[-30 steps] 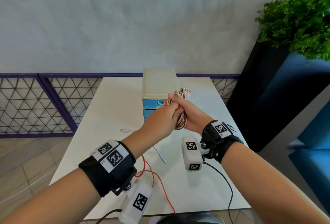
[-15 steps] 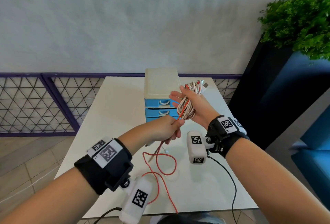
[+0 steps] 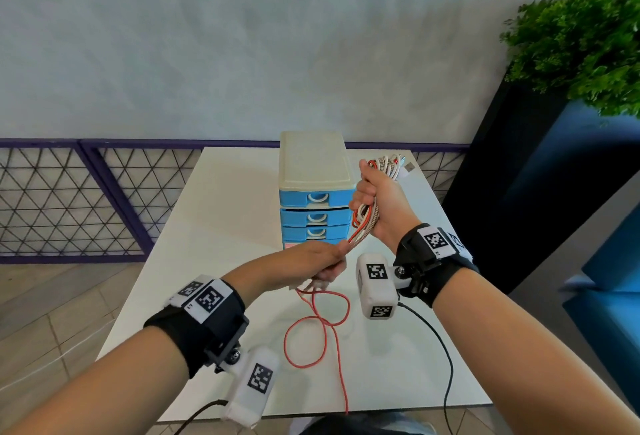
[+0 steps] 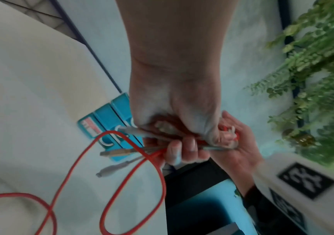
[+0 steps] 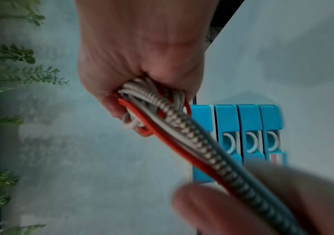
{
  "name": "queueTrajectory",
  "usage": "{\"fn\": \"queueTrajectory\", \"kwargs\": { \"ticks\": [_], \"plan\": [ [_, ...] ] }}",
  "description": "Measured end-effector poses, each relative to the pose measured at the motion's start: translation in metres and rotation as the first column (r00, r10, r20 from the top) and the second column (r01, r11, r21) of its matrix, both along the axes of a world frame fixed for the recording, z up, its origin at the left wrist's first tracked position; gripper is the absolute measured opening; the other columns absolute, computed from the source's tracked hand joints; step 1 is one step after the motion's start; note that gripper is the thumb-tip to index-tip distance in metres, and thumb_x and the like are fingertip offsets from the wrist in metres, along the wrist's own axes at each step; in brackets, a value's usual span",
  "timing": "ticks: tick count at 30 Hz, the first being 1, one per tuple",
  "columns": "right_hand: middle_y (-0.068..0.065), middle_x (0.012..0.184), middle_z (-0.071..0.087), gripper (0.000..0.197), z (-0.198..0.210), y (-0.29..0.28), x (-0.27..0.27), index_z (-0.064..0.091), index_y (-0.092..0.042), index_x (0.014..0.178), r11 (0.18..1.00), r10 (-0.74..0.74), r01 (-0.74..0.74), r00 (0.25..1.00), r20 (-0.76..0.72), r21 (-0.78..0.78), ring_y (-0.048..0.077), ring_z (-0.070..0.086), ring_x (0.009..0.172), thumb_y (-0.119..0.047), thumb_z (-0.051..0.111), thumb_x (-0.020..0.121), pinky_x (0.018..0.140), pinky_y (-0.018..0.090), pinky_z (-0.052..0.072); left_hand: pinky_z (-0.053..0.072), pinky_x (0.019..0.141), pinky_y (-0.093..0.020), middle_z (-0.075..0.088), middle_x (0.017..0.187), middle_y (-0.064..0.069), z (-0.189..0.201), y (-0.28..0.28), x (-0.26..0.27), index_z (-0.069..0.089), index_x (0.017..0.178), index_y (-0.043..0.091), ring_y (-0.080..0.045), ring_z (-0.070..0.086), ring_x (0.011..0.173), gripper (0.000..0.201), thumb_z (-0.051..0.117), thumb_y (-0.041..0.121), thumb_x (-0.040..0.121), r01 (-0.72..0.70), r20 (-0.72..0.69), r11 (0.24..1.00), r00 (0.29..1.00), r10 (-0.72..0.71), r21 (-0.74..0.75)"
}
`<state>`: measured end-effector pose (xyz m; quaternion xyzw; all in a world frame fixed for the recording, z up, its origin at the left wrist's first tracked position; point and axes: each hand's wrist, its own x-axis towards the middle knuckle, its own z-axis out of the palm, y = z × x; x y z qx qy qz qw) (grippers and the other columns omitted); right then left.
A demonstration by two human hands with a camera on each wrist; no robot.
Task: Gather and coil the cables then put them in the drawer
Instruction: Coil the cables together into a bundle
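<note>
My right hand [image 3: 375,197] is raised beside the drawer unit and grips a coiled bundle of cables [image 3: 367,218], white, red and metal-wrapped [image 5: 174,120]; loops stick out above the fist [image 3: 389,164]. Below it my left hand [image 3: 325,263] grips the strands running down from the bundle [image 4: 174,143], with connector ends poking out [image 4: 113,153]. A red cable [image 3: 313,327] hangs from the left hand and loops over the white table [image 3: 225,226] to its front edge. The blue drawer unit [image 3: 313,192] stands with all its drawers closed.
A green plant [image 3: 581,39] on a dark planter stands right of the table. A purple mesh railing [image 3: 69,199] runs behind and to the left. Black wrist-camera cords [image 3: 436,341] hang over the table's front right.
The hands, clasped together a second ago, have come apart: the right rose with the bundle, the left slid down along the strands toward me. The head camera now shows more drawers.
</note>
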<state>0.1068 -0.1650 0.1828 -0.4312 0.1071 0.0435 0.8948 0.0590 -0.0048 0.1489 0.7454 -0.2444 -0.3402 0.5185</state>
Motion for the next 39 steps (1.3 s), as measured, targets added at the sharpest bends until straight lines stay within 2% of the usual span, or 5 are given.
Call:
{"fn": "queueTrajectory", "kwargs": {
  "ticks": [7,13,22,29,39],
  "plan": [
    [-0.008,0.043,0.035,0.032,0.001,-0.02,0.002,0.042,-0.021,0.067,0.998,-0.023,0.022,1.0,-0.018,-0.066,0.006,0.033,0.034,-0.023,0.061,0.092,0.042,0.021,0.036,0.035,0.059,-0.023,0.036,0.064,0.002,-0.013,0.035,0.011,0.055,0.086,0.015,-0.012,0.038,0.061,0.042,0.032,0.049,0.096,0.046,-0.214,0.999,0.976,-0.047,-0.009],
    [-0.001,0.044,0.051,0.032,-0.001,-0.017,-0.004,0.051,-0.014,0.064,0.634,0.152,-0.057,0.987,0.052,-0.771,0.013,0.05,0.035,-0.025,0.063,0.091,0.048,0.028,0.048,0.036,0.09,-0.035,0.063,0.101,0.008,-0.002,0.028,0.026,0.053,0.087,0.031,-0.014,0.055,0.099,0.022,0.036,0.037,0.099,-0.268,0.508,0.811,0.861,-0.042,0.521],
    [0.008,0.092,0.073,0.016,-0.007,-0.003,-0.009,0.07,-0.017,0.089,0.383,0.491,-0.264,0.87,-0.047,-0.885,0.023,0.069,0.088,-0.032,0.065,0.089,0.087,0.037,0.055,0.019,0.082,-0.03,0.054,0.087,0.011,0.028,0.021,0.033,0.057,0.09,0.025,-0.011,0.045,0.094,0.013,0.047,0.029,0.096,-0.407,0.868,0.836,0.472,-0.153,0.368],
    [0.017,0.101,0.069,0.03,-0.011,-0.002,-0.023,0.058,-0.004,0.115,0.671,0.685,-0.664,0.726,-0.069,-0.331,0.028,0.071,0.094,-0.027,0.05,0.097,0.09,0.039,0.055,0.019,0.083,-0.022,0.048,0.078,0.016,0.031,0.023,0.036,0.054,0.09,0.018,-0.008,0.045,0.093,0.008,0.054,0.01,0.089,-0.284,0.833,0.921,0.549,-0.072,0.266],
    [0.002,0.064,0.055,0.005,-0.015,0.0,-0.034,0.06,-0.011,0.091,0.576,0.722,-0.693,0.68,-0.129,-0.434,0.01,0.05,0.049,-0.016,0.059,0.093,0.054,0.024,0.047,0.054,0.07,-0.031,0.072,0.091,0.008,0.035,0.036,0.042,0.041,0.097,0.026,-0.011,0.065,0.075,0.041,0.071,0.043,0.075,-0.185,0.523,0.954,0.851,0.035,0.237]
  ]
}}
